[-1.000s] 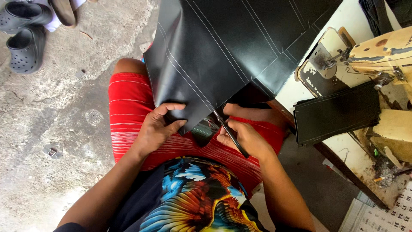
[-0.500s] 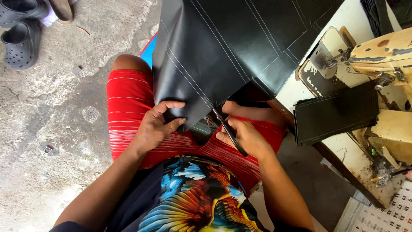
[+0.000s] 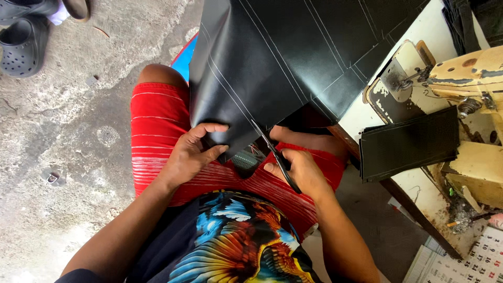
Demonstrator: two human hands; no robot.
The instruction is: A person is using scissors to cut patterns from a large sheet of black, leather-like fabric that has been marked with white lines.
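A large black leatherette sheet (image 3: 283, 57) with white stitch lines hangs from the table down over my lap. My left hand (image 3: 191, 154) pinches its lower corner, thumb on top. My right hand (image 3: 301, 170) grips black-handled scissors (image 3: 272, 153), whose blades point up and left into the sheet's lower edge. I sit in red shorts (image 3: 157, 126) and a shirt with a colourful bird print (image 3: 236, 243).
An old cream sewing machine (image 3: 461, 68) stands on the white table (image 3: 419, 188) at right, with a stack of cut black pieces (image 3: 408, 144) beside it. A calendar (image 3: 471, 262) lies at lower right. Dark clogs (image 3: 23, 44) sit on the concrete floor, upper left.
The view has drifted slightly, and a blue patch now shows beside my knee. Both hands stay on the sheet's corner with the scissors at its edge.
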